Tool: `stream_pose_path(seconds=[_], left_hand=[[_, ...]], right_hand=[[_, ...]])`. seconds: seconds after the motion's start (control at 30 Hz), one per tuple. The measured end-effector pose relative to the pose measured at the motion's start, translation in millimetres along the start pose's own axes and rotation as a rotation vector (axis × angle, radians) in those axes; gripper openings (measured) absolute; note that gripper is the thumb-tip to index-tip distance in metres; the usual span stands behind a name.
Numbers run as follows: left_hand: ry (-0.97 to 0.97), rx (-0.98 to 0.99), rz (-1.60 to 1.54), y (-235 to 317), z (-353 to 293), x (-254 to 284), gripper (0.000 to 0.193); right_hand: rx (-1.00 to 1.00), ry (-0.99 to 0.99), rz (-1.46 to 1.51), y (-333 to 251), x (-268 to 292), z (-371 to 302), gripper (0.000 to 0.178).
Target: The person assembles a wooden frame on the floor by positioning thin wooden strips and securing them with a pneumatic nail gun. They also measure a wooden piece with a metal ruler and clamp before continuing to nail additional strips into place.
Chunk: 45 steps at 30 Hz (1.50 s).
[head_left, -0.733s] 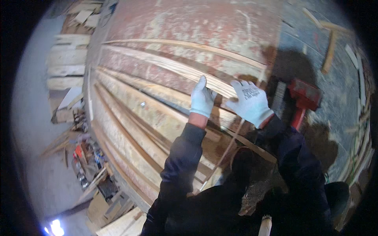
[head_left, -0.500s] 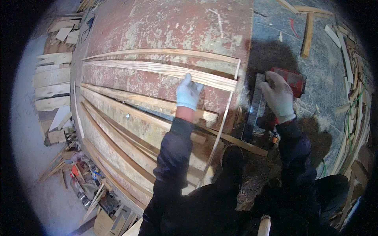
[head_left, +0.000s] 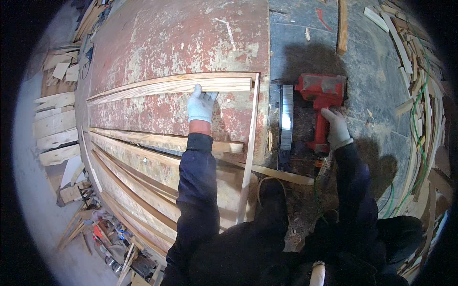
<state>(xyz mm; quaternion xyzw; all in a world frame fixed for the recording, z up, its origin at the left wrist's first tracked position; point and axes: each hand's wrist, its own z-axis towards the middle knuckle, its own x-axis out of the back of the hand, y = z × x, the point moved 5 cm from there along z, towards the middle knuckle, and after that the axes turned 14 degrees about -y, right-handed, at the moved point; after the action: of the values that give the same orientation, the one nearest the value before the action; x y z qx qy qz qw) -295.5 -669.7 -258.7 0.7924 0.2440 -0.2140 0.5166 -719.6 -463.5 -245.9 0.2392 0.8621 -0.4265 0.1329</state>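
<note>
My left hand [head_left: 201, 105], in a pale work glove, is closed round a long wooden strip [head_left: 224, 86], thumb on top and fingers beneath. That strip lies along another wooden strip [head_left: 200, 76] on its far side. Both reach toward a thin crosswise batten [head_left: 249, 148] at their right ends. To the right, my gloved right hand [head_left: 338, 127] is closed on the handle of a red nail gun [head_left: 323, 90]. The gun lies on its side, its long metal magazine [head_left: 286, 114] toward the wood. Part of the handle is hidden by the fingers.
Several more wooden strips [head_left: 167, 139] lie fanned out nearer me on the worn red tabletop [head_left: 157, 43]. A green air hose [head_left: 414, 119] runs along scrap wood at the right. Boards [head_left: 55, 125] and a heap of tools [head_left: 107, 238] lie at the left.
My left hand has pushed the strip away from me, up against the far strip. My right hand has gone from above the nail gun down to its handle. The view has shifted right.
</note>
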Motion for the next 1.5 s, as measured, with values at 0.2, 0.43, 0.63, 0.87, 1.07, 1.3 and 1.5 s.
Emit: stream_pose_path(seconds=[0.2, 0.43, 0.63, 0.87, 1.07, 1.3, 1.5], left_hand=[[0.037, 0.011, 0.058, -4, 2, 8, 0.051], [0.072, 0.017, 0.065, 33, -9, 52, 0.049], [0.161, 0.045, 0.156, 88, 21, 68, 0.047], [-0.028, 0.019, 0.143, 37, 18, 46, 0.043], [0.017, 0.056, 0.200, 23, 10, 32, 0.042], [0.073, 0.123, 0.231, 9, 5, 21, 0.039], [0.087, 0.101, 0.270, 5, 0, 13, 0.037]], right_hand=[[-0.142, -0.200, 0.206, 4, -15, 14, 0.018], [-0.135, -0.233, 0.328, 19, -9, -4, 0.022], [-0.130, -0.307, 0.279, 34, -2, 2, 0.023], [-0.174, -0.258, 0.386, 34, -7, -2, 0.025], [-0.127, -0.396, 0.544, 30, -24, -4, 0.028], [-0.121, -0.516, 0.632, 29, -39, -6, 0.031], [-0.125, -0.550, 0.593, 26, -45, -7, 0.033]])
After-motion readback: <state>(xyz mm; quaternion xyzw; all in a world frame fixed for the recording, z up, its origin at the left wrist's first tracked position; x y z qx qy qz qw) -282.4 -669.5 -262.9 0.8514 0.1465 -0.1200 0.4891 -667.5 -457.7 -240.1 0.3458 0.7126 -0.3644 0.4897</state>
